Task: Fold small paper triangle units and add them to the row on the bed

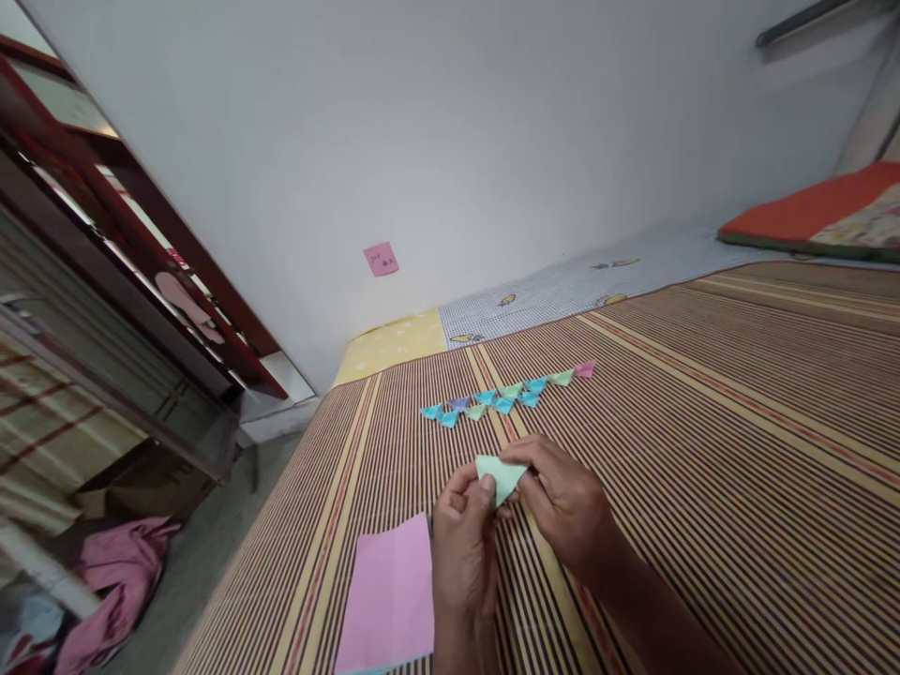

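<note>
A small pale green folded paper (pixel 501 476), roughly triangular with its tip pointing down, is held up between both hands over the striped mat (pixel 675 441). My left hand (pixel 465 534) pinches its left side, the thumb lying across the front. At the upper right corner, my right hand (pixel 562 492) grips the paper between thumb and fingers. Beyond the hands, several small folded paper triangles (pixel 504 404) in blue, green, purple and pink lie in two rows on the mat. A pink sheet of paper (pixel 390 595) rests beside my left forearm, with a blue edge showing under it.
A pink note (pixel 381 259) is stuck to the white wall (pixel 492 141). An orange cushion (pixel 794 206) lies at the far right. On the left, the mat's edge drops to the floor (pixel 211 525), where pink cloth (pixel 119 581) lies.
</note>
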`<action>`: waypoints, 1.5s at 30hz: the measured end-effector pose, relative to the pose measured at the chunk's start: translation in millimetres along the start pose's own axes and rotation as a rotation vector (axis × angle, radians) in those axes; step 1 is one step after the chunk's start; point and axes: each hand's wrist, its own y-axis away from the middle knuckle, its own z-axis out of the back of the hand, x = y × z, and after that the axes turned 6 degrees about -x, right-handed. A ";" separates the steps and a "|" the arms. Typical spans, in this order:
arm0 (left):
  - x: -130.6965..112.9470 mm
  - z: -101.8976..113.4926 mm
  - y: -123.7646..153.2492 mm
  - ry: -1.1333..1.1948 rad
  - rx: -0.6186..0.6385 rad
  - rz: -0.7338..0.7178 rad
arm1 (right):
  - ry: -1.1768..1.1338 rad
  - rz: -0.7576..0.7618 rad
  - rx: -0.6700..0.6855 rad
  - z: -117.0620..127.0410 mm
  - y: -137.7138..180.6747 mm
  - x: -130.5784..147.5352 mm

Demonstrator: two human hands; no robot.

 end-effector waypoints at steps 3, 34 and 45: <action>0.3 0.4 -1.5 0.020 0.013 -0.044 | -0.015 -0.037 -0.037 1.1 -1.8 2.7; -13.2 -4.3 18.2 -0.519 0.126 -0.704 | -0.677 -0.338 0.069 5.9 -6.4 -4.8; -13.4 -10.8 26.1 -0.739 0.046 -1.019 | -0.735 -0.379 0.084 -1.8 -3.7 -0.3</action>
